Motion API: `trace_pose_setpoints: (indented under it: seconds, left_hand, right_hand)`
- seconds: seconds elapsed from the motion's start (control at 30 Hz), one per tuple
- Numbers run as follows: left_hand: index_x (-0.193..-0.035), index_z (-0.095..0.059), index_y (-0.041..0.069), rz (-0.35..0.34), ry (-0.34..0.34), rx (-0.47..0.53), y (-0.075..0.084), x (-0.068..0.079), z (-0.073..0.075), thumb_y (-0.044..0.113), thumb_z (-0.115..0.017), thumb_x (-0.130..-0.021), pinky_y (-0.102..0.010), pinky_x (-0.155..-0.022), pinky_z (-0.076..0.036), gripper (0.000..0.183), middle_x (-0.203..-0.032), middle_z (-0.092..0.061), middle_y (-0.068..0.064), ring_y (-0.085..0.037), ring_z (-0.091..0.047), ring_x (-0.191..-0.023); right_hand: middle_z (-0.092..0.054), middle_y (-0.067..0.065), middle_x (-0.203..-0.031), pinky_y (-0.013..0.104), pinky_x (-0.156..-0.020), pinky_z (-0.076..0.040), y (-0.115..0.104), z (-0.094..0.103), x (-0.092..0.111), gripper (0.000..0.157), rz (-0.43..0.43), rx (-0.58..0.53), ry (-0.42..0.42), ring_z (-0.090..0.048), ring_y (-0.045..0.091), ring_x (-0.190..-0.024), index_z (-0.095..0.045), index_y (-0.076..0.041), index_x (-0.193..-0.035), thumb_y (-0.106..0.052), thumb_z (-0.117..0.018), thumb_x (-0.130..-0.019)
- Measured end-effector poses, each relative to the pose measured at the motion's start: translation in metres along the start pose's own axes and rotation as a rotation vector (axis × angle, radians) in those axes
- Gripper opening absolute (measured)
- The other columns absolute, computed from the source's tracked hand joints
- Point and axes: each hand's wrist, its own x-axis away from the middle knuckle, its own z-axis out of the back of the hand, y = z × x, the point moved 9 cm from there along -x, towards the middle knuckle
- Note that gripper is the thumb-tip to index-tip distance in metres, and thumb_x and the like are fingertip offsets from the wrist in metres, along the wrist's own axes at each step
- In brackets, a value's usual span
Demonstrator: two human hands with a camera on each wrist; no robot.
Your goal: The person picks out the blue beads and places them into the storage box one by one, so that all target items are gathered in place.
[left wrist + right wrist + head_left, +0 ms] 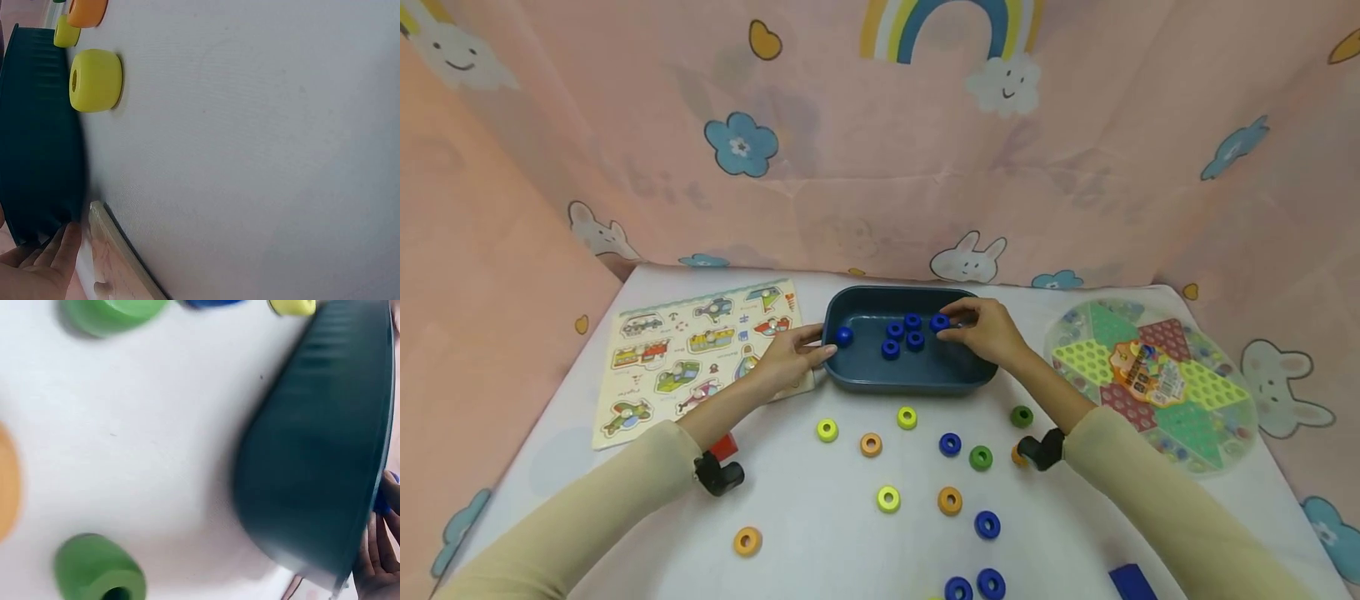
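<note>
A dark teal basin (910,387) stands at the back middle of the white table. Several blue rings (892,331) lie in it, and a blue ball (844,337) sits at its left end. My left hand (786,358) holds the basin's left end, fingers (65,247) against the outer wall. Over the right part of the basin, my right hand (988,329) pinches a blue ring (939,322) between thumb and fingertips. The right wrist view shows that hand (378,556) beyond the basin's rim, mostly hidden by the wall.
Yellow rings (888,499), orange rings (950,501), green rings (981,457) and blue rings (987,525) are scattered in front of the basin. A picture puzzle board (662,346) lies left, a round star-patterned game board (1108,333) right. A red block (724,447) and a blue block (1132,582) lie nearer.
</note>
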Motion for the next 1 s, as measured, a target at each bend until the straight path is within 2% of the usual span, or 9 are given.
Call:
trace_pose_setpoints:
  seconds: [0.13,0.3,0.53,0.87,1.0]
  left_hand:
    - [-0.139,-0.039,0.003,0.003,-0.002,0.003,0.001,0.0,-0.002,0.017,-0.063,-0.09,-0.029,-0.086,-0.049,0.056,-0.137,-0.043,-0.015,-0.027,-0.053,-0.114]
    - [-0.139,-0.04,0.004,0.006,0.002,-0.003,0.002,0.0,-0.003,0.018,-0.063,-0.089,-0.03,-0.087,-0.048,0.056,-0.138,-0.042,-0.015,-0.027,-0.052,-0.115]
    - [-0.139,-0.038,0.0,-0.045,-0.031,0.008,0.005,0.0,-0.005,0.016,-0.061,-0.091,-0.031,-0.091,-0.046,0.055,-0.139,-0.041,-0.017,-0.029,-0.051,-0.115]
    - [-0.14,-0.036,0.0,-0.028,-0.022,0.009,0.002,-0.002,-0.002,0.016,-0.061,-0.091,-0.031,-0.091,-0.045,0.057,-0.14,-0.038,-0.018,-0.03,-0.049,-0.117]
    - [-0.139,-0.037,0.001,-0.025,-0.015,0.004,0.001,-0.002,-0.001,0.017,-0.061,-0.09,-0.03,-0.091,-0.046,0.057,-0.139,-0.04,-0.017,-0.029,-0.051,-0.116]
  right_hand:
    - [-0.065,0.01,-0.1,0.039,-0.082,-0.048,0.006,-0.002,-0.012,0.031,-0.025,-0.007,0.004,-0.059,0.025,-0.094,-0.066,-0.004,-0.107,-0.013,-0.075,-0.078]
    - [-0.066,0.011,-0.097,0.039,-0.082,-0.047,0.009,-0.007,-0.016,0.031,-0.04,0.011,0.0,-0.059,0.024,-0.091,-0.067,-0.004,-0.106,-0.012,-0.076,-0.077]
    - [-0.066,0.012,-0.097,0.039,-0.081,-0.047,0.01,-0.01,-0.014,0.034,-0.036,0.024,-0.007,-0.059,0.026,-0.092,-0.066,-0.002,-0.107,-0.012,-0.077,-0.076]
    - [-0.064,0.016,-0.105,0.043,-0.089,-0.043,0.006,-0.007,-0.008,0.035,-0.016,-0.03,-0.015,-0.059,0.026,-0.095,-0.064,-0.001,-0.111,-0.013,-0.075,-0.079]
    - [-0.064,0.015,-0.106,0.039,-0.084,-0.048,0.003,-0.004,0.002,0.035,-0.006,-0.08,-0.025,-0.06,0.024,-0.094,-0.064,-0.004,-0.112,-0.016,-0.074,-0.08]
